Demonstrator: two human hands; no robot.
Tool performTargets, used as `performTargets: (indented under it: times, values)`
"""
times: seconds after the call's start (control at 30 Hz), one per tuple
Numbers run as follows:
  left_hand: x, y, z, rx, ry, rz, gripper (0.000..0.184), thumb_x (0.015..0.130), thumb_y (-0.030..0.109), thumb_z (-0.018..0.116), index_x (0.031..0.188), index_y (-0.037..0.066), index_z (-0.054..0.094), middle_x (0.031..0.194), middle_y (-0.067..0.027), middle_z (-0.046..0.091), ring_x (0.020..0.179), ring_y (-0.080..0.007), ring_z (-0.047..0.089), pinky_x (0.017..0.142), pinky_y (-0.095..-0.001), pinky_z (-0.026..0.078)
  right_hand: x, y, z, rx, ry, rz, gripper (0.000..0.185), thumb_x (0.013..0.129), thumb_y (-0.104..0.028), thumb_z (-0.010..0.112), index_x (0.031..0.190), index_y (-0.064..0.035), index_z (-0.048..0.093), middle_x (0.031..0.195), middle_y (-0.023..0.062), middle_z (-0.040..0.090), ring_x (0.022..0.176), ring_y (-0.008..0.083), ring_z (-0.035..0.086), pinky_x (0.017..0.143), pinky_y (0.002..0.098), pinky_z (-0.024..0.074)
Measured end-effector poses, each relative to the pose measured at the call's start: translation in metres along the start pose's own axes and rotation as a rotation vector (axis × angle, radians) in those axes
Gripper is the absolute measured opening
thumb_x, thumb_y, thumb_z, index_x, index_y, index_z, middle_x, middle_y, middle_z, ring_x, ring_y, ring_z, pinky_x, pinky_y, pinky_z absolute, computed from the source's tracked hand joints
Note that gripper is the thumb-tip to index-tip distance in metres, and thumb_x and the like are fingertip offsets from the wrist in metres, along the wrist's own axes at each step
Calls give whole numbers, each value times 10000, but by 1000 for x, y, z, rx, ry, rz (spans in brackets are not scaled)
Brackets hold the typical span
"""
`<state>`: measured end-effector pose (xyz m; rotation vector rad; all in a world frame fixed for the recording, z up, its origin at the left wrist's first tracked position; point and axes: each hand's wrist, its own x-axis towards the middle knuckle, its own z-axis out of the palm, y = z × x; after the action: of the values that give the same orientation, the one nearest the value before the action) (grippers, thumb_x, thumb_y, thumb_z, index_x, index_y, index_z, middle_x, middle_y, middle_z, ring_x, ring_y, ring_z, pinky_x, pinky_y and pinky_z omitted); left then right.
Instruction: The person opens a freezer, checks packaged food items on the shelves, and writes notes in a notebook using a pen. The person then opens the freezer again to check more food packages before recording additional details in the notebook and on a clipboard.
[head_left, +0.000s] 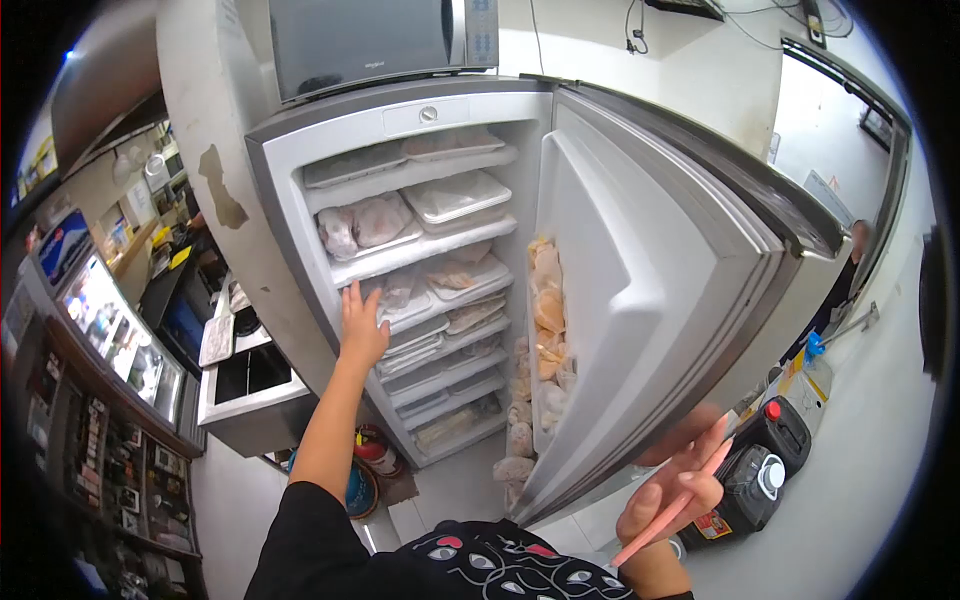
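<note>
An upright freezer (pixel 350 262) stands with its door (pixel 640 230) swung out to the right. My left hand (pixel 364 325) is spread at the left edge of a middle shelf, beside wrapped trays (pixel 410 307), and holds nothing. Above it lie bagged pale items (pixel 368 222) and a white wrapped tray (pixel 457 195). Bagged yellowish food (pixel 549 310) fills the door's inner rack. Low by the door's outer edge, my right hand (pixel 670 500) is closed round a thin pink object (pixel 665 512), whose kind I cannot tell.
A microwave (pixel 375 45) sits on top of the freezer. Dark jugs (pixel 745 490) stand on the floor at right, and a fire extinguisher (pixel 376 452) below my left arm. Part of a person (pixel 850 262) shows at the far-right doorway. A lit display case (pixel 110 320) stands left.
</note>
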<state>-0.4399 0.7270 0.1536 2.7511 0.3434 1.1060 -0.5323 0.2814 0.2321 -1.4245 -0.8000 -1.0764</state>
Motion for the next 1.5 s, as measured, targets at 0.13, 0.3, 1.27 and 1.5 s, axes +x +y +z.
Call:
performTargets:
  times: [0.13, 0.3, 1.27, 1.5]
  values:
    - [-27, 21, -23, 26, -21, 83, 464, 684, 71, 694, 1129, 38, 569, 1385, -245, 300, 1290, -443, 257, 1047, -474, 287, -10, 2, 3, 90, -63, -43, 304, 854, -196, 554, 1027, -115, 318, 1405, 330, 220, 1277, 435, 299, 1022, 529, 250]
    - [-50, 28, -41, -29, -62, 79, 408, 684, 68, 694, 1078, 32, 598, 1362, -247, 336, 1270, -440, 291, 1039, -472, 299, -20, -5, 16, 124, -167, -46, 305, 847, -170, 565, 1030, -106, 329, 1386, 346, 232, 1255, 474, 307, 1007, 573, 252]
    - [-233, -55, 50, -914, -268, -551, 533, 918, 118, 469, 1366, -27, 218, 1351, -200, 354, 1199, -259, 423, 996, -332, 334, -25, -22, 116, 197, -383, 136, 329, 692, -19, 675, 971, -66, 507, 1250, 293, 487, 1092, 371, 527, 945, 446, 377]
    - [-236, -37, 34, -1181, -254, -782, 517, 936, 152, 439, 1367, -2, 199, 1326, -172, 329, 1194, -254, 409, 997, -339, 338, -46, -9, 101, 43, -340, 269, 328, 687, 18, 652, 973, -51, 506, 1253, 281, 492, 1110, 368, 521, 953, 429, 374]
